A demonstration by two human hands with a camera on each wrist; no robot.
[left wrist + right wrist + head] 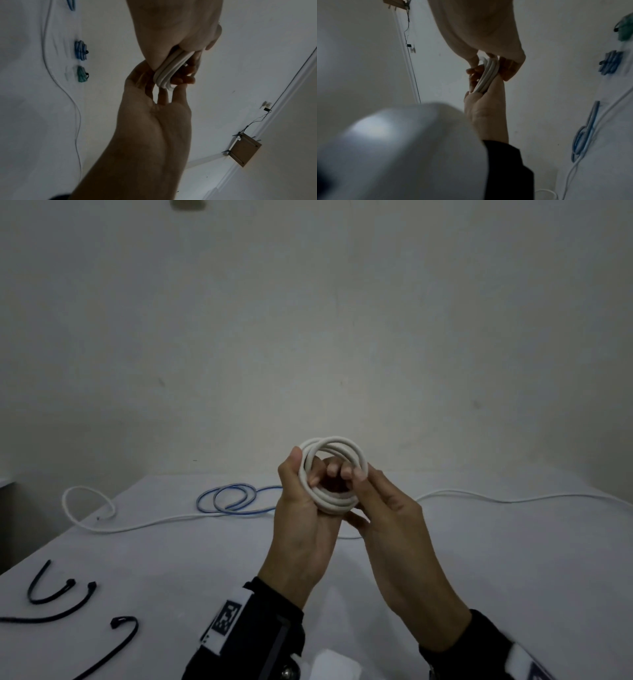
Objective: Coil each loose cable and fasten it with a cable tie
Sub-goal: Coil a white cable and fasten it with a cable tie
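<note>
Head view, white coil [334, 474] between both hands

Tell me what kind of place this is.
Probably a plain indoor room set up as a work table: a white-covered table against a bare pale wall, with loose cables and black cable ties laid out. No shop or factory fittings are visible.
</note>
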